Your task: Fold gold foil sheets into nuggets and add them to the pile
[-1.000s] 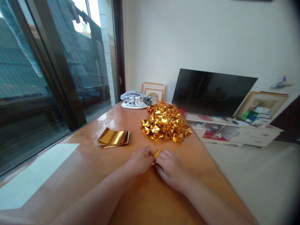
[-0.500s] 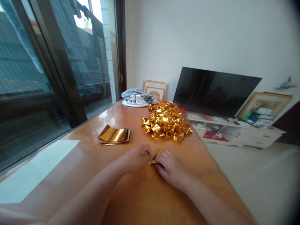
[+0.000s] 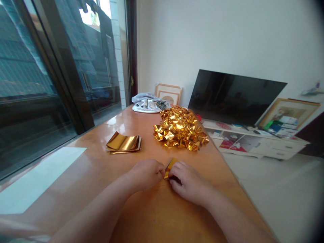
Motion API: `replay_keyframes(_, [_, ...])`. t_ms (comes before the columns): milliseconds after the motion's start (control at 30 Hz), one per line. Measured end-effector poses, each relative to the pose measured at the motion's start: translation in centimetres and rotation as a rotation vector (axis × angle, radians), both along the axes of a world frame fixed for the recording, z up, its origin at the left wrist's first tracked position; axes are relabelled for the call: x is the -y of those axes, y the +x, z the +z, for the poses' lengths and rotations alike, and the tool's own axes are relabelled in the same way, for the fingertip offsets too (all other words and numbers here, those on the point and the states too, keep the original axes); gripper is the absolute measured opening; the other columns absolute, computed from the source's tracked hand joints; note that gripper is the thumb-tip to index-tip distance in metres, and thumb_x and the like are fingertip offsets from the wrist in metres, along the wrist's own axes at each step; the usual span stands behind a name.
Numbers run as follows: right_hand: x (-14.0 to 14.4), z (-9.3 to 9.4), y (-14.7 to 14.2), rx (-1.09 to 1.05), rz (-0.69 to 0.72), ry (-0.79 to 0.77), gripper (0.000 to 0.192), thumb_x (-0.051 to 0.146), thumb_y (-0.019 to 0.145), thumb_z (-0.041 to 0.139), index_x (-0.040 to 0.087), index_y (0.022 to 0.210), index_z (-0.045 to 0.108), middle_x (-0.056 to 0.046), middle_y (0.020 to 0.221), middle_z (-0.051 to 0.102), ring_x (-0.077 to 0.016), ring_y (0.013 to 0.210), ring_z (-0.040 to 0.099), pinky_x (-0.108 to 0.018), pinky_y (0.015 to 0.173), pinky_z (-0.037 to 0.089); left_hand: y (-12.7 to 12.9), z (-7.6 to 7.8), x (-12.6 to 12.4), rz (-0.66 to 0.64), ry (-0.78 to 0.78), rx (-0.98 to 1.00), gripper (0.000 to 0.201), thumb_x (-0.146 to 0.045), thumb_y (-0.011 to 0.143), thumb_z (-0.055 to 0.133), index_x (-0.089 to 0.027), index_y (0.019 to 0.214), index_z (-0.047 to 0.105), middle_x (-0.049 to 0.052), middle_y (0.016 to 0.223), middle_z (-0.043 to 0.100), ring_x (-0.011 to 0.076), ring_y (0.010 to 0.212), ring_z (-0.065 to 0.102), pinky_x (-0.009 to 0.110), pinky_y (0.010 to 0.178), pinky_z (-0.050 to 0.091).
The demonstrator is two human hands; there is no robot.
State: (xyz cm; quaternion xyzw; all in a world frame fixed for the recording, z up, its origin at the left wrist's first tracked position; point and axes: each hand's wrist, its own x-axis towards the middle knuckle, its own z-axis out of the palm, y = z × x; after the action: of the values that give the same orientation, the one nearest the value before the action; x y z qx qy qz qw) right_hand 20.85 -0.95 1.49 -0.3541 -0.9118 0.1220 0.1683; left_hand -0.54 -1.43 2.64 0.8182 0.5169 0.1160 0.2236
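Note:
Between my two hands, low over the wooden table point(image 3: 157, 209), is a small folded sheet of gold foil paper point(image 3: 171, 165). My right hand point(image 3: 186, 179) pinches its right side with the fingertips. My left hand point(image 3: 149, 173) has its fingers curled closed at the sheet's lower left edge, and the fingertips appear to grip it there. A stack of flat gold foil sheets point(image 3: 124, 143), slightly curled, lies beyond my left hand. Past my right hand is a large heap of folded gold foil pieces point(image 3: 179, 130).
A pale sheet point(image 3: 45, 175) lies along the table's left side, by the glass sliding door point(image 3: 50, 67). Grey cloth items point(image 3: 148, 103) and picture frames point(image 3: 168, 91) are at the far end. A television point(image 3: 235, 98) stands on a white cabinet point(image 3: 273, 143) to the right.
My left fingers have moved slightly right and down, closing in on the foil's edge. The foil's pale edge has turned, showing more gold. My right hand keeps its pinch.

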Motion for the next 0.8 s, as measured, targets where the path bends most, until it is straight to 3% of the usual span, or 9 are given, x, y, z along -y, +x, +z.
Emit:
replay_keyframes(333, [-0.1,0.2,0.4,-0.047,0.023,-0.039,0.011,0.016,0.084,0.062,0.023,0.092,0.066,-0.003,0.092,0.064,-0.0186,0.089,0.055,-0.030,0.078,0.042,0.0,0.4,0.2,0.016,-0.010,-0.033,0.031,-0.018,0.077,0.048,-0.027,0.084,0.076,0.001,0.083,0.076,0.0175,0.074,0.067,0.022,0.062,0.042])
replay_keyframes(633, [-1.1,-0.8,0.5,-0.190,0.003,-0.108,0.008,0.014,0.087,0.060,0.021,0.083,0.063,-0.001,0.087,0.062,-0.0161,0.084,0.056,-0.027,0.072,0.041,0.2,1.2,0.4,0.023,-0.024,-0.041,0.028,-0.019,0.076,0.049,-0.025,0.080,0.076,0.002,0.083,0.077,0.0176,0.076,0.068,0.022,0.063,0.042])
replay_keyframes(800, [-1.7,-1.5,0.3,-0.248,-0.080,-0.180,0.009,0.019,0.088,0.062,0.020,0.079,0.063,-0.002,0.086,0.061,-0.0163,0.083,0.057,-0.027,0.070,0.041,0.2,1.1,0.5,0.045,-0.045,-0.034,0.029,-0.020,0.077,0.050,-0.027,0.082,0.077,0.001,0.084,0.077,0.0186,0.077,0.069,0.023,0.065,0.043])
